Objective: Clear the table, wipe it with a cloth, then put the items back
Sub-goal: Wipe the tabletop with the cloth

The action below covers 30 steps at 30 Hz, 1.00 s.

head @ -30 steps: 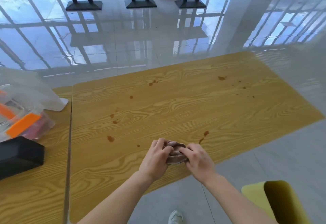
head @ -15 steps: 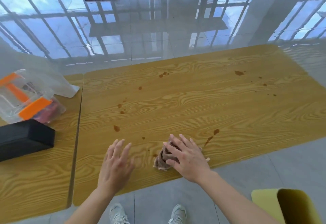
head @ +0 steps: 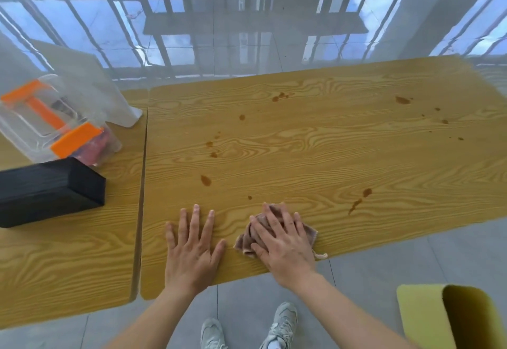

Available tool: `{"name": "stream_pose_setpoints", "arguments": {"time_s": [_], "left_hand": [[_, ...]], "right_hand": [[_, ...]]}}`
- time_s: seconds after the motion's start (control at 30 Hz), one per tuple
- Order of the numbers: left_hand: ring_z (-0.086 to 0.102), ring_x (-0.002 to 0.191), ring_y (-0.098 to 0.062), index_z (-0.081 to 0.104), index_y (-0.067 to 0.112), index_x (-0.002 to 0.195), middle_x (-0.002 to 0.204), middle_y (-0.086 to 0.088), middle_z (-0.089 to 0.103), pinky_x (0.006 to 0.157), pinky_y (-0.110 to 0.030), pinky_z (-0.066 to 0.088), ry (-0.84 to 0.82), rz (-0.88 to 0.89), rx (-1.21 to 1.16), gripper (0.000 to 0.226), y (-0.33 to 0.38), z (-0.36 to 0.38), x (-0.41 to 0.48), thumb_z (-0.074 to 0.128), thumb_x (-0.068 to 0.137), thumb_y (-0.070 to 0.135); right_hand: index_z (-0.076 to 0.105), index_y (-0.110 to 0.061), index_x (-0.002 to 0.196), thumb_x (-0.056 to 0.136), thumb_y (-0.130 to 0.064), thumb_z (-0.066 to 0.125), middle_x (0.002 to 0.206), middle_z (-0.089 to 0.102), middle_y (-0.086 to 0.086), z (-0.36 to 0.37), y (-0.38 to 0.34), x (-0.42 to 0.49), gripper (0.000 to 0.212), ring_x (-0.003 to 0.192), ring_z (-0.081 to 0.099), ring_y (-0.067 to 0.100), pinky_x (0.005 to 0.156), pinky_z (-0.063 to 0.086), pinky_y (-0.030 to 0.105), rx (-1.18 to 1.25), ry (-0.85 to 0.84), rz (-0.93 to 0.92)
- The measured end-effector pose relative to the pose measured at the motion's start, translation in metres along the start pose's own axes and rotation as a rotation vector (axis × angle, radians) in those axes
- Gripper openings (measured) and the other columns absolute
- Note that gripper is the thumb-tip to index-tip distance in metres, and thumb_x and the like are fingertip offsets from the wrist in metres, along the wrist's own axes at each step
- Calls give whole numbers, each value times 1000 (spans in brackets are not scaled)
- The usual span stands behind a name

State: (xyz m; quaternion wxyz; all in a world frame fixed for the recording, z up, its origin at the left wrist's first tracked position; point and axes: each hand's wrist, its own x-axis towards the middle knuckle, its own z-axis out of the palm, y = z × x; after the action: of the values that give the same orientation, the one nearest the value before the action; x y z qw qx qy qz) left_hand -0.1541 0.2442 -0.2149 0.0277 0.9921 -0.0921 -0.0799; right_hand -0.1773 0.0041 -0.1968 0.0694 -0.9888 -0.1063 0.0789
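While near edge, cloth (head: 275, 232) underhand.

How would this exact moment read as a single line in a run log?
stage: wiping | right hand: flat on cloth | left hand: flat on table | brown stains: not yet wiped

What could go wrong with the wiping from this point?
The cloth is bunched small under the right hand, so a pass may smear the brown stains rather than lift them. Stains near the far right corner are a long reach and could be missed. A leftward sweep might nudge the black box.
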Motion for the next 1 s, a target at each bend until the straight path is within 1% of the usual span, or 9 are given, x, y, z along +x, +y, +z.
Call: {"name": "stream_pose_setpoints", "arguments": {"time_s": [0.07,0.2,0.27,0.37,0.47,0.53,0.67,0.83,1.0], "left_hand": [[-6,153,-30,13,28,158,167,-7,6,120,-60,4,7,8,-11,74,0,0,0,20,96,67],[-9,152,-30,10,29,158,167,-7,3,120,-60,-1,10,5,-17,74,1,0,0,19,96,68],[-9,152,-30,10,29,158,167,-6,3,120,-60,-2,9,6,-14,73,2,0,0,19,96,68],[-7,153,-30,11,30,158,167,-6,5,120,-60,1,18,3,-17,73,2,1,0,19,96,68],[-5,153,-31,13,30,158,166,-6,7,120,-61,3,28,6,-12,73,2,1,0,19,96,69],[-6,153,-31,13,30,158,167,-6,6,120,-61,3,24,-1,-1,73,2,2,1,18,96,69],[-5,153,-30,13,31,158,166,-5,7,120,-60,4,39,-9,3,74,3,2,1,16,95,69],[-2,152,-31,20,27,156,165,-8,12,120,-60,-1,34,-27,-43,74,9,-1,4,19,94,66],[6,152,-30,33,26,152,162,-7,23,121,-57,5,99,115,-180,64,81,-10,36,25,95,54]], "right_hand": [[24,-39,153,100,-61,22,166,9,-5,-1,11,7,58,152,5,33,118,15,58,-32,-21,28],[4,-41,155,98,-66,17,166,-9,-5,-10,30,41,64,151,-10,31,120,0,54,21,-56,431],[-1,-43,154,97,-66,17,164,-18,-6,-12,10,58,64,149,-17,32,119,-6,55,84,-51,504],[6,-48,153,97,-66,17,165,-14,-6,-8,-28,59,60,150,-15,33,119,-4,59,54,-50,258],[12,-46,154,97,-65,19,165,-8,-9,-7,-12,45,60,151,-9,29,119,4,57,-9,-65,57],[10,-45,154,95,-66,18,165,-9,-9,-9,13,48,63,152,-8,27,121,2,54,-32,-74,83],[7,-48,153,96,-66,22,165,-11,-5,-8,0,62,62,150,-13,31,119,-6,55,49,-15,358],[26,-42,152,98,-62,26,166,5,-7,3,9,14,57,152,4,30,118,12,58,2,32,50],[20,-40,155,98,-61,26,166,0,-5,-3,84,-5,61,152,-3,29,121,3,51,99,76,586]]}}
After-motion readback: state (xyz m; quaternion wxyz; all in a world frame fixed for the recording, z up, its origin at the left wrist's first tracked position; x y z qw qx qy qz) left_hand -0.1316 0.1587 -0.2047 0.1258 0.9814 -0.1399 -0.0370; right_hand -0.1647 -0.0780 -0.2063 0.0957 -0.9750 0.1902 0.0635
